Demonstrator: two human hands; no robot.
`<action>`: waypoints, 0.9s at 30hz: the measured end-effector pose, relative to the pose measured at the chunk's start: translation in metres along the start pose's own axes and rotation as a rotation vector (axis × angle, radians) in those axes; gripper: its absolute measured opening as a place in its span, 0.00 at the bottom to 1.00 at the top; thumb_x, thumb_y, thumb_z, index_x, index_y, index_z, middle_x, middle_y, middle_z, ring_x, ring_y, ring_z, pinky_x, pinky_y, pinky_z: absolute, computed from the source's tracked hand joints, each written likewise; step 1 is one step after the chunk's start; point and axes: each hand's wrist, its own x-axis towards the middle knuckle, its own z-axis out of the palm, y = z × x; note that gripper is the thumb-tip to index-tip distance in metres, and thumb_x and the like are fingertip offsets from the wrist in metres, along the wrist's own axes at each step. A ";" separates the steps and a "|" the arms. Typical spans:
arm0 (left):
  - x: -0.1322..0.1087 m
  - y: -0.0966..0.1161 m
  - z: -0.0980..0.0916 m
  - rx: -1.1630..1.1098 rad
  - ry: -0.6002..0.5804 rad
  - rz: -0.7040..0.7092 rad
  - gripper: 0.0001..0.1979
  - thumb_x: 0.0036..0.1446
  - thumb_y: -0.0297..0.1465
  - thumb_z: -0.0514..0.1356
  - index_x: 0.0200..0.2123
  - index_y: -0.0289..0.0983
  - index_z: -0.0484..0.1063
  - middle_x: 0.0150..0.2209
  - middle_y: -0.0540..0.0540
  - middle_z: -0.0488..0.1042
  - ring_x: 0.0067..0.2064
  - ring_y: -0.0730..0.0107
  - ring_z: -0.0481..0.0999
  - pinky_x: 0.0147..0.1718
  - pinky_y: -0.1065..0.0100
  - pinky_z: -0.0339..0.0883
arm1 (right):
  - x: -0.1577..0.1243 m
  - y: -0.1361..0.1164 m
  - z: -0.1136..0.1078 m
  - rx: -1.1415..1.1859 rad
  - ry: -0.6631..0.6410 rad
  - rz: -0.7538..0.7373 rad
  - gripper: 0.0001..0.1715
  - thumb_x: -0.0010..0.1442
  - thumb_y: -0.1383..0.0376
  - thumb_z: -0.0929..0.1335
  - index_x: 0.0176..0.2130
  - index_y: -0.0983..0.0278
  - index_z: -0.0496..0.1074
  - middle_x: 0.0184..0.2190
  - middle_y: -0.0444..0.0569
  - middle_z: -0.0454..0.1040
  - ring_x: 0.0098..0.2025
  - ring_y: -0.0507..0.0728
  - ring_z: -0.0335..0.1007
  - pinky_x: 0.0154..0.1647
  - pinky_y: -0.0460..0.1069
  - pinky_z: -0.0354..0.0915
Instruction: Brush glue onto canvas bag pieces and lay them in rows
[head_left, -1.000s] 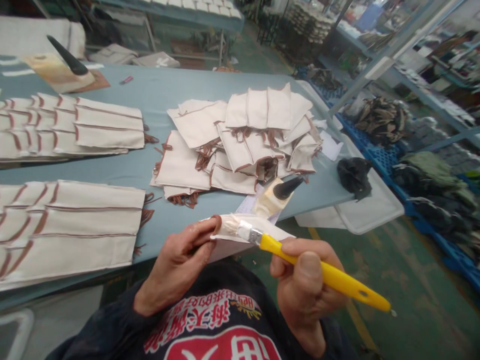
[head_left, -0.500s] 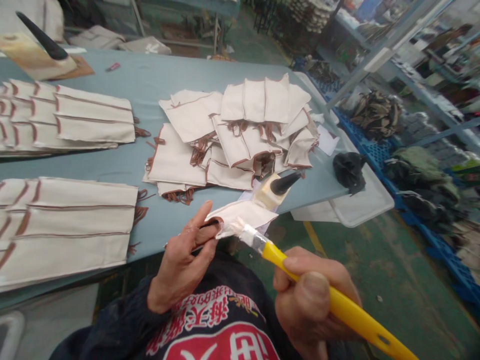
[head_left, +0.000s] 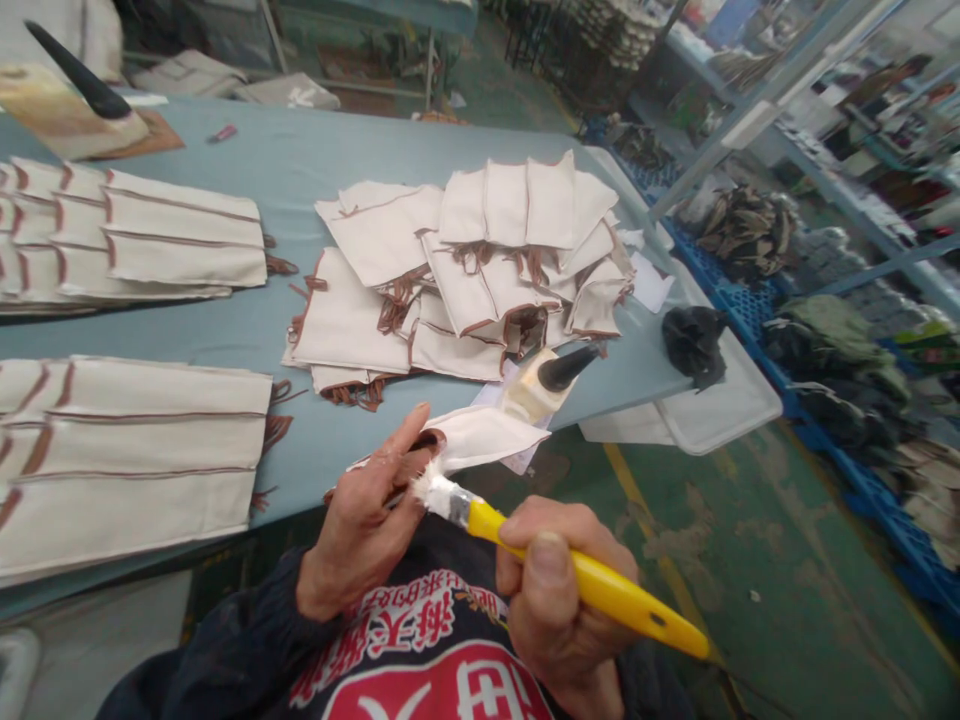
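Note:
My left hand pinches a small cream cloth pouch with brown trim, held just off the near edge of the blue-grey table. My right hand grips a yellow-handled brush. Its white bristles touch the pouch's brown-edged mouth beside my left fingers. A glue bottle with a black nozzle lies on the table edge just beyond the pouch.
A loose heap of cream pouches lies mid-table. Rows of overlapped pouches fill the left side, with another row behind. A white tray and a black rag sit at the right edge. Blue pallets with fabric line the floor.
The brush has moved left and down along the pouch to its mouth by my left fingers. My right hand came closer to my body. The pouch shifted slightly.

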 end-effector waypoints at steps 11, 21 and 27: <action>0.000 0.005 0.001 -0.035 0.023 -0.039 0.29 0.69 0.31 0.61 0.71 0.33 0.68 0.51 0.40 0.87 0.56 0.60 0.85 0.61 0.65 0.74 | 0.042 0.019 -0.017 0.091 0.204 0.335 0.23 0.71 0.50 0.67 0.30 0.62 0.71 0.11 0.34 0.61 0.12 0.49 0.58 0.15 0.43 0.56; 0.031 0.029 -0.018 -0.447 -0.007 -0.364 0.38 0.57 0.37 0.72 0.68 0.33 0.70 0.52 0.37 0.85 0.50 0.57 0.86 0.48 0.68 0.80 | 0.037 0.004 -0.011 0.386 0.218 0.251 0.19 0.71 0.53 0.67 0.31 0.60 0.71 0.12 0.33 0.58 0.12 0.48 0.53 0.17 0.45 0.56; 0.031 0.045 -0.026 -0.600 -0.090 -0.401 0.39 0.55 0.33 0.75 0.68 0.35 0.70 0.46 0.39 0.87 0.43 0.61 0.86 0.39 0.71 0.78 | 0.040 0.012 0.007 0.314 0.148 0.012 0.18 0.74 0.56 0.64 0.35 0.60 0.73 0.17 0.36 0.66 0.15 0.49 0.61 0.19 0.45 0.61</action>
